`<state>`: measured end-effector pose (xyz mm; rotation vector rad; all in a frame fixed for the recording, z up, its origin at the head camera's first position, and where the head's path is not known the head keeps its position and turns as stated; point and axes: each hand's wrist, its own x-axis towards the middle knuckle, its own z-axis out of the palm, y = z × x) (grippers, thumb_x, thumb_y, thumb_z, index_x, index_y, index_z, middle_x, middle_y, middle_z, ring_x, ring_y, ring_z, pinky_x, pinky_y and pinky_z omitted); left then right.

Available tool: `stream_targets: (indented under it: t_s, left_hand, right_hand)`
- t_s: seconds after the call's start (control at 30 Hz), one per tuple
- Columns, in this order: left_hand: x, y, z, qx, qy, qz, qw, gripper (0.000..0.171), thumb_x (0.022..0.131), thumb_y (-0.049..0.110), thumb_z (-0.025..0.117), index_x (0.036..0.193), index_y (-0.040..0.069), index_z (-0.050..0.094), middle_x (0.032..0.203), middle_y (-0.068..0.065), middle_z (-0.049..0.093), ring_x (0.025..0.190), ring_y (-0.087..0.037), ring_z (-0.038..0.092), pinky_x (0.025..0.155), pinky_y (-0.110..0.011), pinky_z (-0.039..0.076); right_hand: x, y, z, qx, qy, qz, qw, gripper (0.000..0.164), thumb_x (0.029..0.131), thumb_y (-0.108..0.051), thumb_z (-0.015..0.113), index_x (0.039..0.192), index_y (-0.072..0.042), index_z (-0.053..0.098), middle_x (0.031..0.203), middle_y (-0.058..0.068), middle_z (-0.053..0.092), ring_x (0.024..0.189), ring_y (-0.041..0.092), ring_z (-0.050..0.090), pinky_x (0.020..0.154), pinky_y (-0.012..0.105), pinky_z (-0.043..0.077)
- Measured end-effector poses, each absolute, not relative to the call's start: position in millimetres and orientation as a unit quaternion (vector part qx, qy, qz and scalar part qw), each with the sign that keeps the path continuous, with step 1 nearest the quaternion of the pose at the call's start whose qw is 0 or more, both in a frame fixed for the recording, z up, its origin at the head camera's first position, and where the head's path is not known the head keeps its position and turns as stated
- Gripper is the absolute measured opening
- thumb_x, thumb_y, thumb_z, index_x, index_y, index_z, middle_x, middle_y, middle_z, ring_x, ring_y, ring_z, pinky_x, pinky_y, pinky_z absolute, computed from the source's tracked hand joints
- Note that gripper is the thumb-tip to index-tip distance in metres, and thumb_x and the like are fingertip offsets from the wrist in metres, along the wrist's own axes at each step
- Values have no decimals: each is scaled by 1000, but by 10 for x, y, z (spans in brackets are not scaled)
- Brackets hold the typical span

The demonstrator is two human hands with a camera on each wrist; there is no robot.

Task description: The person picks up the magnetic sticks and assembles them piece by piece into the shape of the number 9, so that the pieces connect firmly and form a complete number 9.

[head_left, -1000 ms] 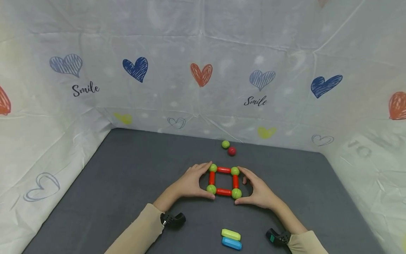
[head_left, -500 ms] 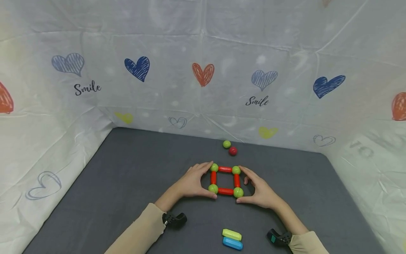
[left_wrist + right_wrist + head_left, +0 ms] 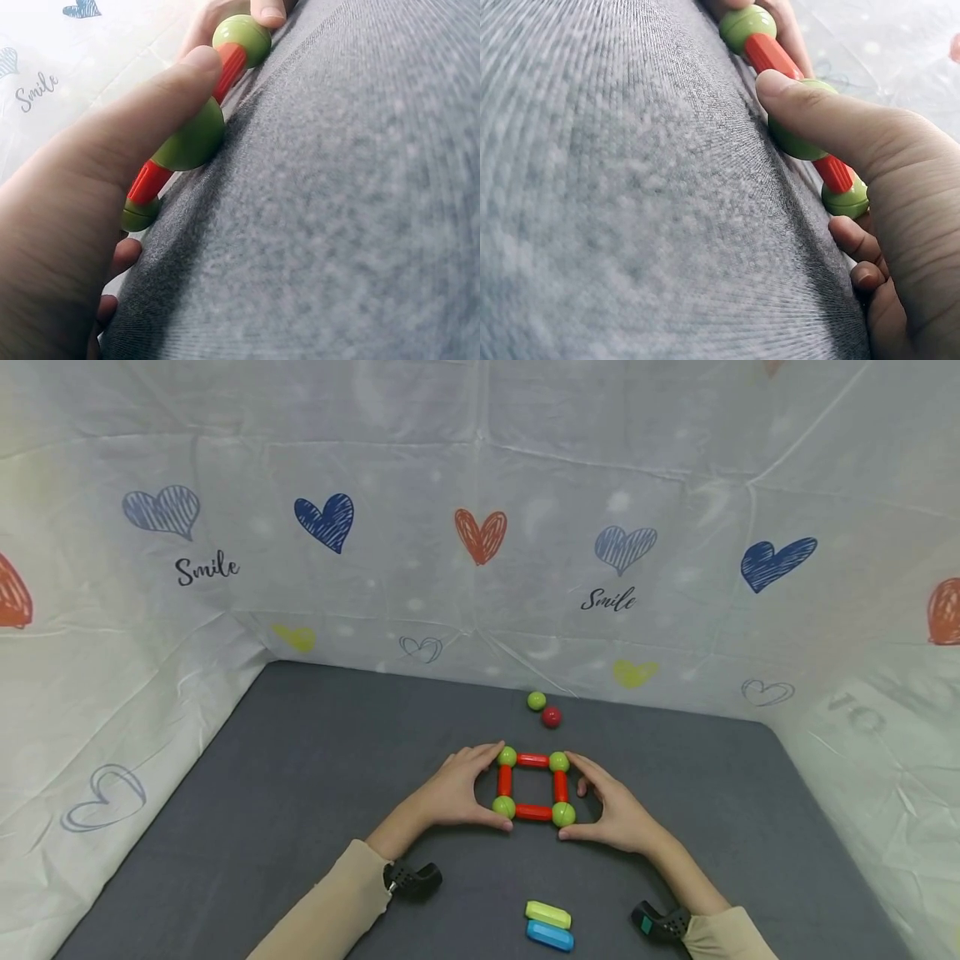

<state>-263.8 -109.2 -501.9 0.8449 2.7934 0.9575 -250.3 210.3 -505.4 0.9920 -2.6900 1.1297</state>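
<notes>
A square made of red building rods (image 3: 533, 812) with a green ball (image 3: 504, 807) at each corner lies flat on the dark grey cloth. My left hand (image 3: 455, 791) holds its left side, thumb at the near ball and index finger at the far one. On the opposite side my right hand (image 3: 618, 812) grips the two right balls the same way. In the left wrist view the thumb (image 3: 161, 116) lies across the near green ball (image 3: 196, 142). The right wrist view has the right thumb (image 3: 825, 116) over its near ball, partly hiding it.
Beyond the square sit a loose green ball (image 3: 536, 701) and a red ball (image 3: 552, 717). Nearer the body, a yellow rod (image 3: 548, 914) and a blue rod (image 3: 550, 935) lie side by side. A white sheet with printed hearts (image 3: 480, 537) rises behind the grey cloth (image 3: 337, 727).
The whole head view shifts slightly between the first frame and the second. Both hands keep their hold on the square, and nothing else visibly moves.
</notes>
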Motion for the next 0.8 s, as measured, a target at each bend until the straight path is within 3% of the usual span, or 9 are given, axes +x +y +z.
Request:
stream_targets:
  t_s: [0.13, 0.27, 0.43, 0.57, 0.7, 0.8]
  left_hand:
    - [-2634, -1086, -5019, 269, 909, 316, 37, 123, 74, 67, 88, 170, 16, 29, 169, -5, 39, 150, -31, 41, 123, -58, 28]
    - [-2610, -1066, -5004, 244, 904, 350, 38, 109, 85, 65, 80, 169, 18, 31, 168, -7, 40, 147, -32, 43, 121, -61, 31]
    - [-2594, -996, -4964, 207, 891, 405, 0, 83, 98, 55, 71, 165, 15, 42, 159, -11, 50, 133, -32, 52, 111, -59, 43]
    - [-2617, -925, -4958, 205, 889, 409, -30, 74, 100, 53, 70, 160, 15, 50, 154, -9, 56, 134, -34, 50, 110, -59, 44]
    - [-2672, -910, -4962, 217, 889, 403, -20, 77, 98, 52, 73, 160, 16, 49, 154, -7, 57, 138, -36, 48, 112, -60, 43]
    - [-2705, -959, -4977, 236, 897, 373, 11, 91, 91, 54, 79, 165, 17, 42, 161, -8, 49, 143, -37, 43, 114, -63, 39]
  right_hand:
    - [-2508, 2102, -5053, 329, -869, 368, 36, 113, 73, -33, 100, 163, -4, 39, 119, 2, 56, 94, 11, 52, 72, 26, 42]
    - [-2506, 2101, -5062, 336, -865, 371, 40, 113, 73, -32, 100, 163, -3, 38, 123, 4, 56, 94, 11, 52, 71, 26, 42]
    - [-2512, 2101, -5070, 343, -861, 375, 37, 113, 74, -32, 100, 163, -2, 37, 136, 8, 54, 95, 12, 52, 73, 25, 43]
    - [-2508, 2104, -5077, 343, -860, 376, 35, 113, 75, -32, 100, 163, -2, 37, 141, 11, 52, 95, 11, 52, 72, 24, 43]
    - [-2505, 2104, -5077, 341, -860, 378, 37, 112, 75, -31, 100, 163, -3, 37, 140, 11, 52, 94, 11, 51, 69, 24, 41]
    - [-2509, 2100, -5081, 340, -861, 377, 36, 112, 76, -31, 99, 164, -3, 37, 142, 11, 51, 95, 11, 52, 69, 24, 41]
